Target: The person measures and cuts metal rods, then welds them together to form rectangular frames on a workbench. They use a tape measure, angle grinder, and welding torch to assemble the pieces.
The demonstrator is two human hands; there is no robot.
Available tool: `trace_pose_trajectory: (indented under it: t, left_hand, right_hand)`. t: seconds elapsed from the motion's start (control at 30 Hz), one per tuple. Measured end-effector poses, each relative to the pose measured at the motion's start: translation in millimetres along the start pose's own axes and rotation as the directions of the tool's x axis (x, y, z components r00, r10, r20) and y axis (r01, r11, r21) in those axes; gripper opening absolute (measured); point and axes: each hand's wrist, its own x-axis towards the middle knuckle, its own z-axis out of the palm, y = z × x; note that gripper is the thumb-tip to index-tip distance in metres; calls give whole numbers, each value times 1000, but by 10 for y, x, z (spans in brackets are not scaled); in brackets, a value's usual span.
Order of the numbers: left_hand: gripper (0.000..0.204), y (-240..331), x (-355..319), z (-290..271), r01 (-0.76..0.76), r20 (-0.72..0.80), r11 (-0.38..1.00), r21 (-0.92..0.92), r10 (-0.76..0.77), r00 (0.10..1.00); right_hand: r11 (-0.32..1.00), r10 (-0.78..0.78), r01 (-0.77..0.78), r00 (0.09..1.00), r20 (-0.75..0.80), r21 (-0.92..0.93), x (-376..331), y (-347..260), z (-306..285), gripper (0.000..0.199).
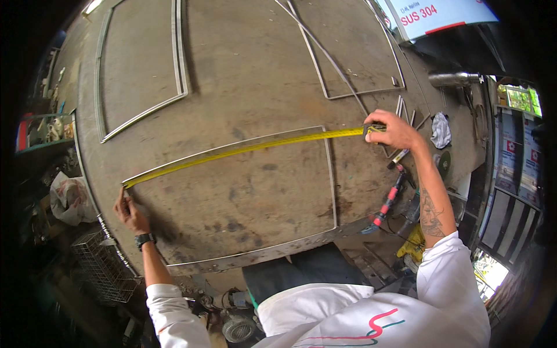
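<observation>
The right hand [395,130] is closed around a tape measure [369,132] at the right of the bench [255,81]. Its yellow blade [232,153] runs left along the far side of a thin metal frame [332,180]. The left hand [133,219], partly open, has fingertips at the blade's end by the frame's left corner; whether they pinch it, I cannot tell. Far right, a printed sheet [438,30] bears large red lettering above a red band.
</observation>
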Motion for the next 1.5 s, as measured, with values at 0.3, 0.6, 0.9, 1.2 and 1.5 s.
trace_pose_trajectory:
  t: [0.3, 0.6, 0.9, 1.2, 1.5]
  left_hand:
    - [42, -305, 69, -187, 137, 45, 990, 35, -139, 989]
    - [42, -347, 86, -316, 201, 73, 977, 70, -206, 976]
    - [41, -122, 73, -280, 190, 44, 979, 68, -193, 980]
    - [39, -188, 120, -261, 187, 57, 980, 61, -190, 980]
    - [49, 384, 220, -128, 319, 73, 878, -358, -314, 946]
  right_hand:
    - [990, 135, -135, 991, 3, -49, 273, 149, -129, 54]
    - [991, 60, -83, 977, -206, -107, 38, 108, 152, 55]
    - [991, -4, -38, 952, -307, -129, 0, 179, 264, 49]
    - [994, -50, 14, 942, -331, -111, 16, 259, 295, 51]
    - [977, -208, 203, 866, -454, -60, -335, 243, 617, 40]
